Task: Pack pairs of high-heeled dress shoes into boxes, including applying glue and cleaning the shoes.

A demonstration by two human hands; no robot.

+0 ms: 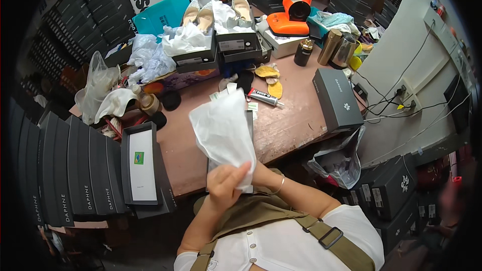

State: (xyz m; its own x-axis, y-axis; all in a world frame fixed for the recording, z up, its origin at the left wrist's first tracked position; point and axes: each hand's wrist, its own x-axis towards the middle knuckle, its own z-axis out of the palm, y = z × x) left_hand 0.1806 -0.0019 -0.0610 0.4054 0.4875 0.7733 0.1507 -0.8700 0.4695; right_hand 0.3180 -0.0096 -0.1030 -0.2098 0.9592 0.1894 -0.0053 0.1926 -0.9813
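Note:
A thin white sheet, soft like tissue paper or a cloth bag, stands up in front of me over the table edge. My left hand is closed on its lower end, thumb pointing up. My right hand is right beside it at the sheet's lower corner; its fingers are hidden behind the sheet and the left hand. Behind the sheet, part of a dark grey box shows; most of it is covered.
On the pink table lie a glue tube and yellow pads. A closed grey shoebox stands right; an open one lies left beside a row of boxes. Pale shoes and an orange blower are behind.

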